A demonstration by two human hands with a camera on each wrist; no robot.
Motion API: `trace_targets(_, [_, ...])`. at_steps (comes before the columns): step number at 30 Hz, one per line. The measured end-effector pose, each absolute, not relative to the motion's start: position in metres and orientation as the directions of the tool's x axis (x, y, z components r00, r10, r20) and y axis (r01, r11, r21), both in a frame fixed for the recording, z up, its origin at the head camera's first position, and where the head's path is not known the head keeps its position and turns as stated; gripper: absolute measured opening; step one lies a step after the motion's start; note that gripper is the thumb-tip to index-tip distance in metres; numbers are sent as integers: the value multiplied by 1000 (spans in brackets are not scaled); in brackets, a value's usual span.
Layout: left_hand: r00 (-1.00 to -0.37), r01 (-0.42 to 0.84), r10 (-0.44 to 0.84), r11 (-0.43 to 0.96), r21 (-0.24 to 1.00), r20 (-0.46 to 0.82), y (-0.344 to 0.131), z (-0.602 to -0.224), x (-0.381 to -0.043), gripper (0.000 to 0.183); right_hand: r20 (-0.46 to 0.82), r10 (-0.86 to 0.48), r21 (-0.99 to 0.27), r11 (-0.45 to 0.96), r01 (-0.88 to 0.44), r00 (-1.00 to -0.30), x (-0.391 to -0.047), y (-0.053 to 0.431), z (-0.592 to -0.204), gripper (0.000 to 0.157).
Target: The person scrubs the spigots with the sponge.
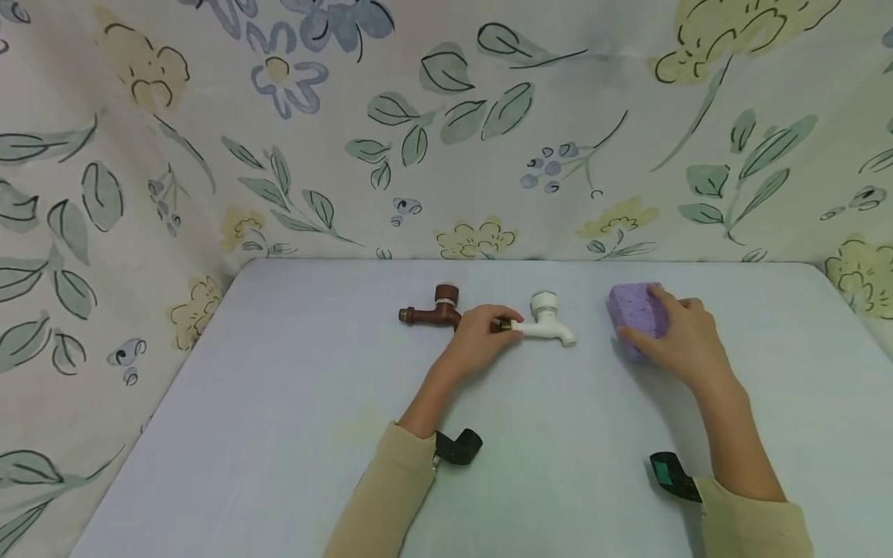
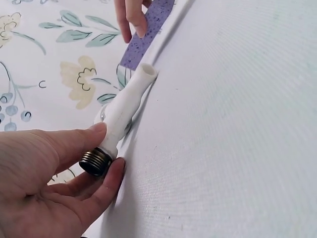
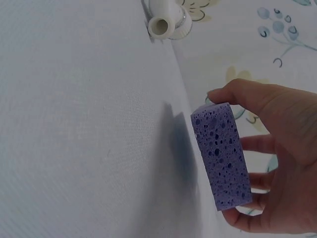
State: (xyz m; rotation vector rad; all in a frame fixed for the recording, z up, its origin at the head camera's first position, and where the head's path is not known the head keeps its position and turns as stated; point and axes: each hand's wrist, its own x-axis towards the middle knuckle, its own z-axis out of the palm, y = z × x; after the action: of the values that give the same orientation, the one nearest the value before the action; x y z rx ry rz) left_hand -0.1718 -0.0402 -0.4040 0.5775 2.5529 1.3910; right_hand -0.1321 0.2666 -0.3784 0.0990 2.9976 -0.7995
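Observation:
A white tap [image 1: 547, 319] lies on the white table, its spout pointing right. My left hand [image 1: 483, 335] pinches it at the threaded brass inlet end; in the left wrist view the thumb and fingers are around the tap's body [image 2: 124, 114] just beside the thread [image 2: 95, 161]. A purple sponge [image 1: 636, 314] is in my right hand [image 1: 687, 337], gripped between thumb and fingers. The right wrist view shows the sponge [image 3: 222, 158] held by its ends, its pored side facing the camera and a shadow below it on the table. Behind the left hand sits a brown tap [image 1: 436, 310], partly covered by that hand.
The white table [image 1: 279, 434] ends at a back edge against a floral cloth [image 1: 446, 139], which also hangs along the left side. Black devices [image 1: 459, 447] are strapped at both wrists, by the beige sleeves [image 1: 387, 496].

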Motion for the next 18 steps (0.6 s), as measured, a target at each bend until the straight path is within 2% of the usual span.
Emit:
trace_targets(9, [-919, 158, 394, 440, 884, -32, -40, -402, -171, 25, -51, 42, -507, 860, 62, -998, -132, 258, -378, 91])
trace_targets(18, [-919, -1, 381, 261, 965, -104, -39, -402, -170, 26, -57, 6, -521, 853, 35, -998, -130, 241, -375, 92])
